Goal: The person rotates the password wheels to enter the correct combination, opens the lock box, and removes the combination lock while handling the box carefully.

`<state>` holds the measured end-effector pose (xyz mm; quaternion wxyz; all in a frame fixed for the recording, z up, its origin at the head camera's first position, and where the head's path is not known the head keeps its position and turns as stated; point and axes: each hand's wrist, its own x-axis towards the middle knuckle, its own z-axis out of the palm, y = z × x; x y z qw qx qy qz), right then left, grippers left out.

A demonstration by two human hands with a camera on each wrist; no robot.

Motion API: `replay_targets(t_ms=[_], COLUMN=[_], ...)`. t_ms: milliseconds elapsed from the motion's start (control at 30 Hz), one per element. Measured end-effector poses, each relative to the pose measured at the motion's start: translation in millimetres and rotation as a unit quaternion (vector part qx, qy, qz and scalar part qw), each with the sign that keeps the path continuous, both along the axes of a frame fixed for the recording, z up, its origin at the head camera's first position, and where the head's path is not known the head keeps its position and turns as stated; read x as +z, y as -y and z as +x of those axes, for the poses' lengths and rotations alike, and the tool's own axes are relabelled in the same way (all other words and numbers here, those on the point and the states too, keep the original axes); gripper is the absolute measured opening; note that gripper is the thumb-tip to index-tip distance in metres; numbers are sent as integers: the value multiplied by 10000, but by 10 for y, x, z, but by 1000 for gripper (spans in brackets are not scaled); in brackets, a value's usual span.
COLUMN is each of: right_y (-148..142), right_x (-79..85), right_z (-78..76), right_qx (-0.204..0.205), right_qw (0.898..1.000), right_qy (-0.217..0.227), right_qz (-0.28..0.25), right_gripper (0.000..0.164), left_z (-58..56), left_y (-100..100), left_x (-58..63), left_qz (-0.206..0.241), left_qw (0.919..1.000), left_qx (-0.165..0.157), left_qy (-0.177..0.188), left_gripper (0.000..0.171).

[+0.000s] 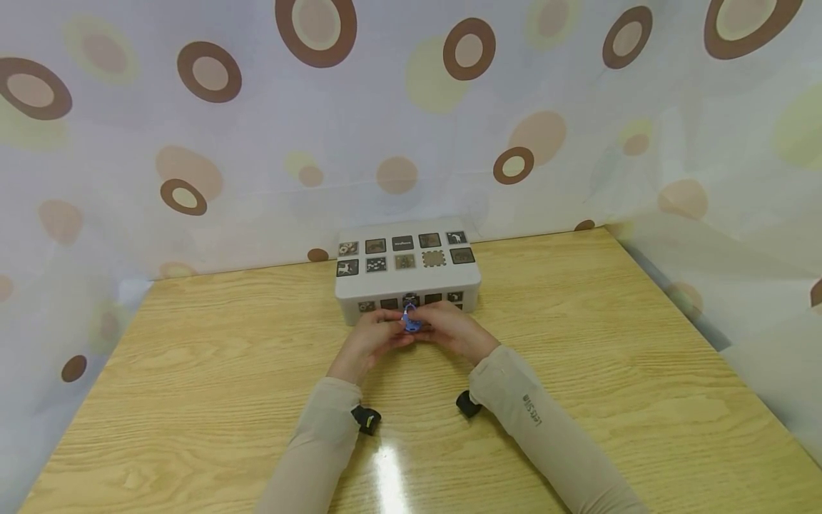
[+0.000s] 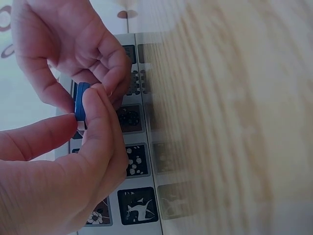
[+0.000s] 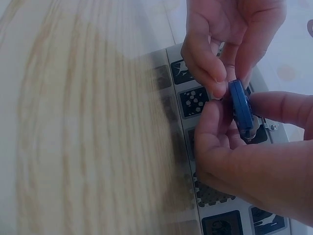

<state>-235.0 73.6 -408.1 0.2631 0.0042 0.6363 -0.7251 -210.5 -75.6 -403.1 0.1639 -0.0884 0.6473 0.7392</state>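
Observation:
A small blue padlock (image 1: 412, 325) is held between both hands, just in front of the metal latch (image 1: 411, 298) of a white box (image 1: 404, 282). My left hand (image 1: 369, 339) pinches one side of it between thumb and fingers. From the other side my right hand (image 1: 452, 330) grips it with the thumb on its face. The padlock (image 3: 240, 105) stands edge-on in the right wrist view, its thin edge toward the camera. In the left wrist view the padlock (image 2: 81, 102) is partly covered by fingers. Dark printed squares decorate the box's lid and front.
The box stands at the back of a wooden table (image 1: 578, 371), close to a white curtain (image 1: 359, 114) with brown, peach and yellow circles. The curtain also hangs along both sides. Dark straps (image 1: 367, 420) sit at the wrists over beige sleeves.

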Motion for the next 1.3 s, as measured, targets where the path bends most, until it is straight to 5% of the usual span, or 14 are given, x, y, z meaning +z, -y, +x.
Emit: replay_targets(t_ms=[667, 1300], right_y=[1, -24], right_x=[16, -5], right_z=[2, -20], right_qx=[61, -186], right_qw=[9997, 9998], right_qy=[-206, 91], right_qz=[113, 57], right_gripper=[31, 34], left_z=[-2, 5], left_y=[-10, -11], left_x=[7, 14], left_qz=[60, 31], left_qw=[10000, 10000], left_qx=[-5, 20], left_qy=[-52, 19], left_gripper=[24, 26])
